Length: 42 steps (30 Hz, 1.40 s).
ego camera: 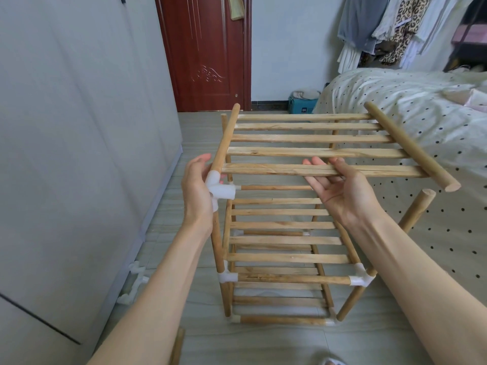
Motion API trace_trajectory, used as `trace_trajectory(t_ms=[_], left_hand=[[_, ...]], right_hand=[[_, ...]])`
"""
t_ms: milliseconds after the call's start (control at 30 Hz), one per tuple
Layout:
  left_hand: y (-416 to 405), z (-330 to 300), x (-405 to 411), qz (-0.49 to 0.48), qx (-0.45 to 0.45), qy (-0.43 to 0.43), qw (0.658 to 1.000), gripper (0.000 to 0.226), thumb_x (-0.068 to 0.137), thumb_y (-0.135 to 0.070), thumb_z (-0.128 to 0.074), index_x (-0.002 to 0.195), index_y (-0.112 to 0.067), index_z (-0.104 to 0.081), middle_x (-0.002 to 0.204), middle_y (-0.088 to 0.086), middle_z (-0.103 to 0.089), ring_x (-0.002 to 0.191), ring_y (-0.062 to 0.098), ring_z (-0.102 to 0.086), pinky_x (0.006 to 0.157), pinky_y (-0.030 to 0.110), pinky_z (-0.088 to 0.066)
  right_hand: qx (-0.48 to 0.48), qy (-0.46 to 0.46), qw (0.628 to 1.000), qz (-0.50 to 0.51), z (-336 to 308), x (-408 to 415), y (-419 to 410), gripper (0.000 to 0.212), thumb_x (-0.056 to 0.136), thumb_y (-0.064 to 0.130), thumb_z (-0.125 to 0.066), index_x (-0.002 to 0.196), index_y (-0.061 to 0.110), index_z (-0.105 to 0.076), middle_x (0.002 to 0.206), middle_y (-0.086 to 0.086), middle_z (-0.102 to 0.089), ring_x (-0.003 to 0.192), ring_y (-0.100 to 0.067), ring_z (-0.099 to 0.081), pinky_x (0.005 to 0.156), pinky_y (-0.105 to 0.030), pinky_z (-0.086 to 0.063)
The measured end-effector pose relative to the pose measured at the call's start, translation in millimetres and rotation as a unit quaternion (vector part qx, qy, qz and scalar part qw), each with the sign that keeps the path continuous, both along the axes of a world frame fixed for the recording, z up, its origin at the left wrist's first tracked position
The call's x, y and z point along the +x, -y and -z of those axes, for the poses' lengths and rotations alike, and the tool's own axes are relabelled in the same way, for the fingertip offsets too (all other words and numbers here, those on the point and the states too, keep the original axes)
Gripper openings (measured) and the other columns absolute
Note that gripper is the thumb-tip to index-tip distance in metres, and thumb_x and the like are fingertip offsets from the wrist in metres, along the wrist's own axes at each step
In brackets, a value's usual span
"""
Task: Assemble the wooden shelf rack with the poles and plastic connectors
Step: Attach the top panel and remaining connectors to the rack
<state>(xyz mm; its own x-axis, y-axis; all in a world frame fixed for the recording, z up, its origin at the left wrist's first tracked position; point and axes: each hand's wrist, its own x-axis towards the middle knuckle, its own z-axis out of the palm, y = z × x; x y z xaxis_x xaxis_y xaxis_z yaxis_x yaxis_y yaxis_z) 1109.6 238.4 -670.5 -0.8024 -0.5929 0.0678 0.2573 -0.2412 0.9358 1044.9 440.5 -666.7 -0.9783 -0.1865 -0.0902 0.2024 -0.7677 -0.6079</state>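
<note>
Above the rack [287, 259], the shelf [316, 143] rests on the right hand [340, 191], fingers straight; the left hand [196, 191] grips the connector [220, 187]. Level the shelf, then seat each corner squarely.

Two bare forearms are showing from the lower edge of the view, with no sleeves covering them up to where the frame cuts them off. The left hand [196, 185] and the right hand [340, 189] are wearing no gloves, and the fingers in view are slim, with short nails.
</note>
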Motion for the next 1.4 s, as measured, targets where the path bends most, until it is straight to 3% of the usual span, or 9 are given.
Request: trace_trajectory(t_ms=[167,267,500,633,800,1000,1133,1233,1400], left_hand=[[0.7,-2.4,3.3,0.069,0.039,-0.008,0.997,0.021,0.098,-0.029,-0.036,0.102,-0.028,-0.057,0.099,-0.001,-0.069,0.090,0.016,-0.060,0.076,0.027,-0.054],[-0.9,-1.9,1.2,0.048,0.045,-0.011,0.998,0.027,0.098,-0.027,-0.036,0.117,-0.023,-0.055,0.097,0.000,-0.068,0.088,0.015,-0.061,0.078,0.029,-0.054],[-5.4,0.4,-3.3,-0.024,0.039,-0.023,0.999,0.030,0.097,-0.024,-0.034,0.108,-0.021,-0.062,0.094,-0.002,-0.065,0.081,0.018,-0.062,0.056,0.017,-0.052],[-4.0,2.9,-3.0,-0.049,0.048,-0.035,0.997,0.033,0.097,-0.019,-0.031,0.105,-0.018,-0.064,0.102,0.004,-0.066,0.081,0.020,-0.062,0.053,0.016,-0.049],[-2.2,4.1,-1.5,-0.070,0.059,-0.039,0.995,0.035,0.096,-0.021,-0.031,0.102,-0.017,-0.065,0.091,0.006,-0.066,0.060,0.012,-0.057,0.049,0.017,-0.048],[6.4,3.2,3.0,0.037,-0.007,-0.001,0.999,0.024,0.095,-0.020,-0.040,0.102,-0.024,-0.063,0.096,-0.005,-0.063,0.080,0.014,-0.062,0.055,0.012,-0.048],[11.7,7.5,5.2,0.110,-0.068,0.038,0.991,0.022,0.092,-0.025,-0.049,0.111,-0.029,-0.059,0.105,-0.006,-0.061,0.101,0.015,-0.059,0.082,0.027,-0.047],[10.5,9.2,7.1,0.138,-0.048,0.028,0.989,0.016,0.092,-0.025,-0.050,0.104,-0.031,-0.058,0.105,0.000,-0.060,0.109,0.023,-0.058,0.086,0.034,-0.050],[3.5,15.3,9.4,0.139,-0.075,0.014,0.987,0.034,0.095,-0.027,-0.042,0.130,-0.028,-0.044,0.120,0.001,-0.055,0.116,0.021,-0.054,0.090,0.034,-0.048]], right_hand=[[0.013,-0.001,1.000,0.005,1.7,-1.8,0.6,0.011,0.099,0.010,-0.042,0.107,0.011,-0.049,0.088,-0.018,-0.072,0.088,-0.031,-0.070,0.065,-0.037,-0.058],[0.021,0.003,1.000,0.008,1.1,-3.8,3.0,0.011,0.100,0.011,-0.041,0.109,0.010,-0.048,0.085,-0.016,-0.073,0.086,-0.030,-0.071,0.065,-0.037,-0.059],[0.023,0.018,1.000,0.006,-1.2,-8.8,8.7,0.024,0.100,0.014,-0.041,0.121,0.006,-0.048,0.080,-0.015,-0.073,0.084,-0.030,-0.071,0.063,-0.038,-0.059],[0.029,0.022,0.999,-0.001,-0.4,-8.2,13.0,0.027,0.100,0.016,-0.041,0.124,0.005,-0.047,0.078,-0.014,-0.073,0.084,-0.030,-0.071,0.063,-0.037,-0.059],[0.030,0.025,0.999,0.001,-2.5,-6.4,17.8,0.028,0.100,0.016,-0.042,0.126,0.005,-0.045,0.076,-0.014,-0.073,0.084,-0.030,-0.071,0.062,-0.037,-0.059],[0.021,0.031,0.999,-0.013,2.2,-3.4,12.0,0.030,0.100,0.015,-0.041,0.128,0.006,-0.045,0.083,-0.016,-0.073,0.086,-0.029,-0.071,0.067,-0.039,-0.060],[-0.001,0.040,0.999,-0.012,3.6,-5.0,5.3,0.029,0.099,0.018,-0.043,0.127,0.009,-0.045,0.092,-0.017,-0.072,0.089,-0.030,-0.070,0.069,-0.041,-0.059],[-0.006,0.040,0.999,-0.015,3.5,-4.6,5.3,0.027,0.099,0.016,-0.043,0.125,0.009,-0.045,0.095,-0.017,-0.072,0.090,-0.030,-0.070,0.069,-0.041,-0.059],[-0.014,0.044,0.999,-0.017,5.7,-2.6,6.9,0.029,0.099,0.013,-0.042,0.128,0.012,-0.041,0.094,-0.017,-0.072,0.090,-0.028,-0.070,0.070,-0.039,-0.059]])
